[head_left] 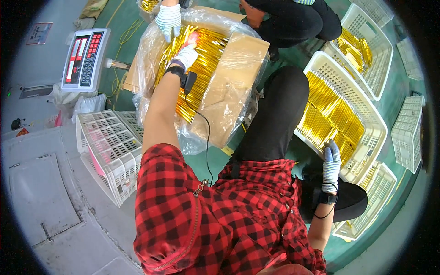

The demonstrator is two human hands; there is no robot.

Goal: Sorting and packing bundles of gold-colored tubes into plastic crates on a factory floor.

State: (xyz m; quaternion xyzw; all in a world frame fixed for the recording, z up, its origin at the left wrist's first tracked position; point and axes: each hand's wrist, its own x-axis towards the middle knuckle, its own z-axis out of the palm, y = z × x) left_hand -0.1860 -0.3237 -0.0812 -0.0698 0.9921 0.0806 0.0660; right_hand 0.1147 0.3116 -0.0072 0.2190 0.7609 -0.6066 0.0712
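Note:
My left hand, in a white glove, lies over a heap of slim shiny gold sticks in a plastic-lined cardboard box. A blurred pinkish-red patch shows at its fingers, so I cannot make out their grip. On the near rim of a white plastic basket is my right hand, in a white glove with bluish fingertips. Its fingers are stretched out, touching the ends of the gold sticks packed in rows there. A co-worker's striped gloved hand reaches into the box from the far side.
A digital scale display stands on a post at the left. White crates are stacked below it. Another white basket of gold sticks is at the far right, with more crates beyond. A co-worker's dark-trousered legs are across from me.

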